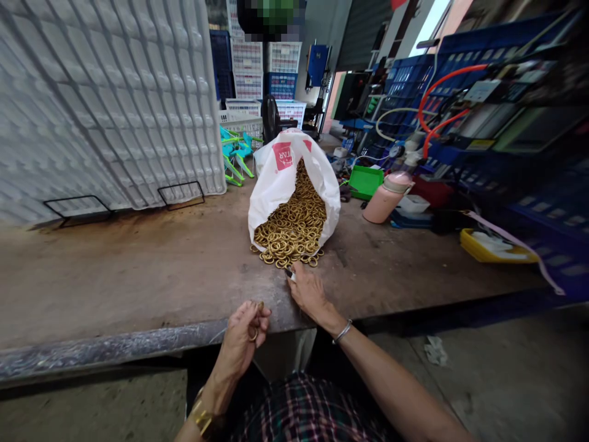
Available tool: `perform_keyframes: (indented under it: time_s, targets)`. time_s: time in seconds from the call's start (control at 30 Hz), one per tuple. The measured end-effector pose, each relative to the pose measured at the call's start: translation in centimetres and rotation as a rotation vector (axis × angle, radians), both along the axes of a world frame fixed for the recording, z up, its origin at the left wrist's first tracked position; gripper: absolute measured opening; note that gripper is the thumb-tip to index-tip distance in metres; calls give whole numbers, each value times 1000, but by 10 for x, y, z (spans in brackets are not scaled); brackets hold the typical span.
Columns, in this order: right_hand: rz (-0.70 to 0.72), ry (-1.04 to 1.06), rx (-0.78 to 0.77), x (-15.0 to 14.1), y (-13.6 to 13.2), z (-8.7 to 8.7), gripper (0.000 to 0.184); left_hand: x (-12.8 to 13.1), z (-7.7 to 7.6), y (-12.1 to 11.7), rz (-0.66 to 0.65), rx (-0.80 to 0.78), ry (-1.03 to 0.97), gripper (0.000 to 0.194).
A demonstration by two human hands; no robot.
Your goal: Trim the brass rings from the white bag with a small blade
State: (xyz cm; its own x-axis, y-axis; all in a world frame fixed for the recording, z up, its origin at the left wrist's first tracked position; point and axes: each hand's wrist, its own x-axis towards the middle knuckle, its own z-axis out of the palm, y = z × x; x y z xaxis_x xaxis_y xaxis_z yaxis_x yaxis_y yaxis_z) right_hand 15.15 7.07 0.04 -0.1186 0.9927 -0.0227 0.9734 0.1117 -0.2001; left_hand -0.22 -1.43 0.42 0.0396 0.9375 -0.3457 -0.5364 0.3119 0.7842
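A white bag (271, 184) lies on its side with its mouth towards me, and many brass-coloured rings (294, 227) spill from it onto the worktop. At the front edge of the table, my left hand (246, 328) is closed with a brass ring (260, 306) pinched between thumb and finger; another ring seems to sit lower in the fingers. My right hand (309, 291) reaches to the front of the ring pile, its fingers closed on a small tool (289, 274) with a dark tip and a white part. Its exact kind is too small to tell.
Tall white ribbed plastic trays (115, 110) stand at the left behind black wire stands (181, 195). To the right are a pink bottle (384, 199), a green tray (365, 182) and a yellow tray (494, 248). Blue-green hangers (237, 150) lie behind. Crates (283, 58) are stacked further back.
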Motion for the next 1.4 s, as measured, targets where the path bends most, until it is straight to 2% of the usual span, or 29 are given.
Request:
perform_keyframes:
  time_s: [0.13,0.23,0.37,0.43,0.5,0.63,0.73,0.9,1.13,1.4]
  targets:
    - [19,-66,-46,-2,7,0,23,-1,4,3,50,-15,-90,22]
    - [33,-91,-34,-1,11,-2,23,-4,5,4,48,-60,-176,26]
    - [78,-9,-9,4,10,-3,25,-8,1,6,98,-157,-285,18]
    - [140,140,0,6,7,-2,22,-7,-1,7,140,-184,-275,19]
    - [207,375,-39,5,1,1,15,-5,-1,9,156,-148,-217,21]
    - [304,824,-286,-2,-13,3,15,2,2,10,159,-22,9,35]
    - [330,966,-397,-7,-20,1,16,3,3,11,116,-12,180,42]
    - [298,1012,-466,-14,-23,2,17,2,2,10,35,-18,271,36]
    - [217,901,-340,-24,-22,6,18,4,2,10,0,-29,337,32]
    - [216,925,-340,-26,-20,1,20,3,7,10,-45,-24,386,29]
